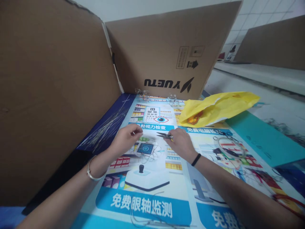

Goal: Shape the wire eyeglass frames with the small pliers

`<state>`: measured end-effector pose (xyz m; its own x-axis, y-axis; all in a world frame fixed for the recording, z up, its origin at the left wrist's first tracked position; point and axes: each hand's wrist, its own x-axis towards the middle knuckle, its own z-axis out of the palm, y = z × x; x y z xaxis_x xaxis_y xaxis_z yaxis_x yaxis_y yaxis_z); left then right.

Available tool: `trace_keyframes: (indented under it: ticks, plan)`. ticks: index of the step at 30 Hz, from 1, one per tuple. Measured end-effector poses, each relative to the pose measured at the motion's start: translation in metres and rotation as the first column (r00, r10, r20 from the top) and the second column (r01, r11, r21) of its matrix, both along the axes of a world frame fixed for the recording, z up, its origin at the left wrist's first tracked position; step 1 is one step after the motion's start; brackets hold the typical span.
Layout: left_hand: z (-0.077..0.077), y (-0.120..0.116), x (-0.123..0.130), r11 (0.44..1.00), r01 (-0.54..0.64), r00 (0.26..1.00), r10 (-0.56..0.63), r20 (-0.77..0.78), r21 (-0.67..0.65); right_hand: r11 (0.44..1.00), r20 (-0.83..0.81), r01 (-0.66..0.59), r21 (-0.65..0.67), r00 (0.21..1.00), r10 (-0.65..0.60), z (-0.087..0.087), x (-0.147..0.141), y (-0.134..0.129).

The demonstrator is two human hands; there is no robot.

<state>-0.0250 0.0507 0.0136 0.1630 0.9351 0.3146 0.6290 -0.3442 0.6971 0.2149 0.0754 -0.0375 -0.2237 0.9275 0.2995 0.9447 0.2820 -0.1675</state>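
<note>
My right hand is closed round a pair of small pliers, whose dark, slightly parted jaws point left. Facing it, my left hand has its thumb and forefinger pinched together; whatever is between them is too small to make out. A narrow gap separates the fingertips from the plier jaws. Beneath both hands, a loose tangle of thin wire lies on the printed sheet. More bent wire rests nearer to me.
Cardboard panels stand at the back and left. Long straight wires lie along the left side. A yellow bag sits at the right, by a teal sheet. Wire coils and small wire clusters lie about.
</note>
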Motion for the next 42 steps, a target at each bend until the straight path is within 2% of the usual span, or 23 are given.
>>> trace_keyframes:
  ticks: [2, 3, 5, 8, 13, 24, 26, 29, 32, 35, 42]
  plan:
    - [0.003, -0.005, 0.004, 0.992, 0.126, 0.976, -0.120, -0.180, 0.026, 1.000, 0.014, -0.005, 0.006, 1.000, 0.005, 0.000, 0.000, 0.000]
    - [0.002, -0.007, 0.006, 0.986, 0.158, 0.960, -0.142, -0.243, 0.048, 1.000, 0.023, -0.007, 0.005, 1.000, 0.007, 0.000, 0.000, -0.001]
    - [-0.005, -0.008, 0.008, 0.987, 0.135, 0.948, -0.101, -0.302, 0.093, 1.000, 0.036, -0.010, 0.004, 0.999, 0.010, 0.000, 0.000, -0.001]
    - [-0.021, -0.002, 0.006, 0.997, 0.022, 0.963, 0.001, -0.270, 0.079, 1.000, 0.037, -0.013, 0.007, 0.999, 0.012, 0.001, 0.000, -0.001]
    - [-0.042, 0.009, 0.002, 0.999, 0.001, 0.989, -0.009, -0.149, -0.051, 1.000, 0.021, -0.011, 0.005, 1.000, 0.011, 0.001, 0.000, -0.001]
    - [-0.047, -0.002, 0.014, 0.999, -0.006, 0.993, 0.001, -0.116, -0.039, 1.000, 0.047, 0.017, -0.001, 0.999, -0.017, 0.004, -0.002, -0.006]
    - [-0.048, -0.004, 0.016, 1.000, -0.012, 0.991, 0.009, -0.135, -0.021, 0.999, 0.021, -0.002, 0.044, 1.000, 0.001, 0.008, -0.003, -0.009]
    - [-0.050, -0.006, 0.018, 1.000, -0.027, 0.988, 0.029, -0.150, 0.014, 0.992, -0.007, -0.096, 0.086, 0.995, 0.097, 0.017, -0.006, -0.016]
    - [-0.049, -0.007, 0.020, 0.998, -0.029, 0.990, 0.036, -0.136, 0.052, 0.986, -0.003, -0.160, -0.055, 0.987, 0.160, 0.024, -0.011, -0.026]
    - [-0.048, -0.007, 0.021, 0.997, -0.019, 0.993, 0.028, -0.116, 0.076, 0.969, -0.011, -0.133, -0.210, 0.991, 0.134, 0.024, -0.017, -0.033]
    - [-0.049, -0.008, 0.024, 0.997, 0.029, 0.993, -0.021, -0.116, 0.069, 0.943, -0.079, -0.101, -0.316, 0.994, 0.080, 0.025, -0.020, -0.032]
